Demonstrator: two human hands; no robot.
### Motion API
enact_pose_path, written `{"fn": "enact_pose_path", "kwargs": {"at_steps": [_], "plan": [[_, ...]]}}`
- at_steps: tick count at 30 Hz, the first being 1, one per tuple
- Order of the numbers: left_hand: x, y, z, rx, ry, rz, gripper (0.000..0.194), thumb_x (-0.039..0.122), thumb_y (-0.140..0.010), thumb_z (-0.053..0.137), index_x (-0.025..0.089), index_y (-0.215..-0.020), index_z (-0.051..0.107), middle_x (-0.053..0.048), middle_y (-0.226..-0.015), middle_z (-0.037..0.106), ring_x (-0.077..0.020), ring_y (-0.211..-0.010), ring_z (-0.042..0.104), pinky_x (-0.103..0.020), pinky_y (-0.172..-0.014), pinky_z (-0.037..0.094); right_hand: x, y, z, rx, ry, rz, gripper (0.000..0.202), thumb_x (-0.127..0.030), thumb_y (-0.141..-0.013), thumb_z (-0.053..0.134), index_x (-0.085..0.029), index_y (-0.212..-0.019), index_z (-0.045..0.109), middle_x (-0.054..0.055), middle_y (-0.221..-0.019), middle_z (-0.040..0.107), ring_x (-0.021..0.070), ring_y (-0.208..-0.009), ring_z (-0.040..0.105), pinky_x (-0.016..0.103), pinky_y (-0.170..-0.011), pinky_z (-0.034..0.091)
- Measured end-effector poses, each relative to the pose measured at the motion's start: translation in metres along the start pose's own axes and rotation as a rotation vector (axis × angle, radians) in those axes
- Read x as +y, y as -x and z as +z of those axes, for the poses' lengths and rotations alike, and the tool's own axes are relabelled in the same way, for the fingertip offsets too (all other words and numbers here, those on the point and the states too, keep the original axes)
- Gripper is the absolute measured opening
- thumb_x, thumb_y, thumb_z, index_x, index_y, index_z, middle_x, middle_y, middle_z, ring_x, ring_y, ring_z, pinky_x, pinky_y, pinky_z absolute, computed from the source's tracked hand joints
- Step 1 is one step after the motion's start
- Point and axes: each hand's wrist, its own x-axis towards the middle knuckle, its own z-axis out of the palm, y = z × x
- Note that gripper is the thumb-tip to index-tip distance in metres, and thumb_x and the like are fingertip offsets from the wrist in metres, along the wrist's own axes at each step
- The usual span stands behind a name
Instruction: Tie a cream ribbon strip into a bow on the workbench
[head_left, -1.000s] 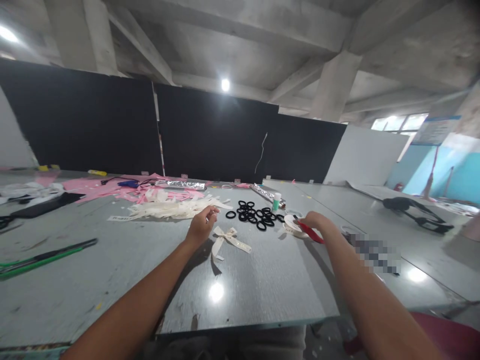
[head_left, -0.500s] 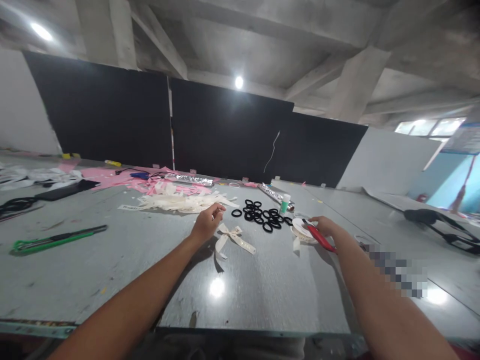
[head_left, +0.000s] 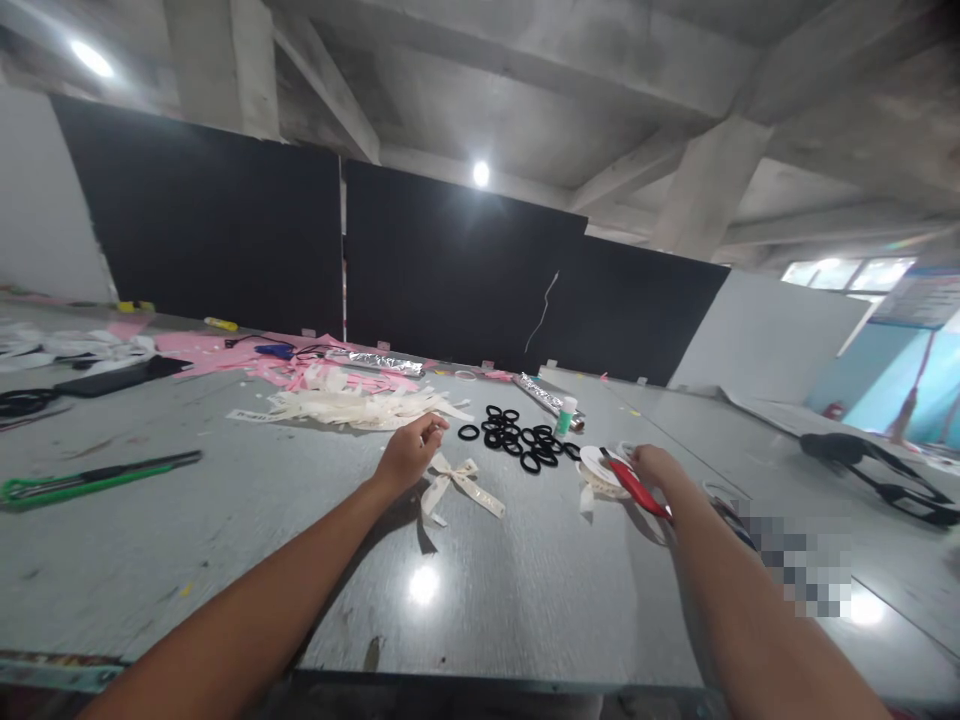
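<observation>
My left hand [head_left: 409,450] is closed, thumb and fingers pinched together beside a cream ribbon bow [head_left: 452,472] with printed tails. What the pinch holds, if anything, is too small to make out. Over on the right, my right hand [head_left: 656,466] has its fingers curled down just past a red-handled tool [head_left: 637,488]. Its fingertips are mostly hidden, and I cannot tell what they grip. That tool rests against a white spool of cream ribbon [head_left: 600,470]. Between the hands lies a cluster of black hair ties [head_left: 531,462], with one more hair tie [head_left: 469,433] set apart.
Cream ribbon strips [head_left: 352,405] are heaped behind my left hand. A green utility knife [head_left: 97,478] lies left. A small green-and-white bottle [head_left: 565,416] stands behind the hair ties, by a foil-wrapped bar [head_left: 536,388]. Black straps [head_left: 874,475] lie far right.
My right hand has drawn slightly right and down, off the red-handled tool, its fingers more curled. My left hand and the bow keep their places as the view shifts a little.
</observation>
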Motion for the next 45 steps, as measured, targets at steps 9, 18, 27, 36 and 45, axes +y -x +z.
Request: {"fn": "enact_pose_path", "kwargs": {"at_steps": [9, 18, 27, 36, 45], "plan": [[0.003, 0.003, 0.001, -0.005, -0.007, 0.001, 0.023, 0.028, -0.08, 0.045, 0.021, -0.093, 0.063, 0.002, -0.065, 0.058, -0.0132, -0.059, 0.051, -0.023, -0.06, 0.038, -0.005, 0.012, -0.019, -0.033, 0.004, -0.042, 0.014, -0.021, -0.073, 0.057, -0.016, -0.079, 0.069, 0.012, -0.086, 0.069, 0.0225, -0.081, 0.062, 0.027, -0.064, 0.039], [0.002, 0.002, -0.001, -0.007, -0.016, 0.001, 0.023, 0.028, -0.081, 0.045, 0.021, -0.093, 0.063, 0.002, -0.065, 0.056, -0.0126, -0.058, 0.049, -0.023, -0.058, 0.037, -0.003, 0.027, -0.037, 0.169, -0.092, 0.12, 0.029, -0.028, -0.085, 0.046, -0.014, -0.097, 0.068, 0.018, -0.097, 0.068, 0.0276, -0.092, 0.061, 0.031, -0.07, 0.04], [0.007, -0.002, 0.002, 0.044, 0.149, -0.019, 0.025, 0.032, -0.081, 0.048, 0.02, -0.098, 0.061, 0.0, -0.077, 0.059, -0.0114, -0.063, 0.05, -0.023, -0.062, 0.04, -0.142, 0.064, -0.122, 0.596, -1.116, -0.109, 0.041, -0.044, -0.082, 0.048, -0.01, -0.092, 0.068, 0.012, -0.085, 0.069, 0.0186, -0.068, 0.059, 0.029, -0.063, 0.047], [0.006, -0.015, 0.002, -0.041, 0.68, -0.312, 0.05, 0.051, -0.083, 0.043, 0.017, -0.118, 0.054, -0.009, -0.104, 0.06, -0.0111, -0.068, 0.055, -0.021, -0.054, 0.043, -0.299, 0.109, -0.077, 0.137, -1.734, -0.379, 0.044, -0.051, -0.073, 0.06, -0.013, -0.092, 0.068, 0.004, -0.071, 0.065, 0.0086, -0.048, 0.049, 0.021, -0.043, 0.042], [0.02, -0.006, -0.006, -0.214, 0.959, -0.315, 0.047, 0.05, -0.08, 0.055, 0.012, -0.107, 0.062, -0.006, -0.08, 0.061, -0.0116, -0.066, 0.055, -0.023, -0.061, 0.042, -0.299, 0.134, -0.063, 0.58, -1.276, -0.451, 0.03, -0.032, -0.084, 0.049, -0.019, -0.106, 0.065, 0.007, -0.094, 0.064, 0.0182, -0.083, 0.057, 0.031, -0.074, 0.046]]}}
